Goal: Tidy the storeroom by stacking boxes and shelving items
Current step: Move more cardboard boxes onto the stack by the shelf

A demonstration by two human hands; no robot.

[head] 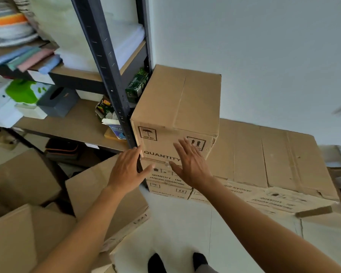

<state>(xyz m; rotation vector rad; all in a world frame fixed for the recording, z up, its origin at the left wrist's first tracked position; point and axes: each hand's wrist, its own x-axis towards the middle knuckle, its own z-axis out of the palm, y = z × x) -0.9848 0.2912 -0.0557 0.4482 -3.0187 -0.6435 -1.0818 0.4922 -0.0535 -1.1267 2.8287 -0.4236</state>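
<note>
A closed brown cardboard box (177, 107) printed QUANTITY tops a stack of similar boxes (165, 182) beside the black shelf post. My left hand (126, 170) is spread flat at the box's lower left front corner, fingers straight. My right hand (191, 164) is flat against the box's front face, fingers straight and pointing up. Neither hand holds anything.
A black metal shelving unit (110, 79) stands at the left with folded cloths, plates, a grey tissue box (57, 101) and green packets (136, 87). Low cardboard boxes (274, 158) line the white wall at the right. More boxes (24, 233) crowd the floor at the left.
</note>
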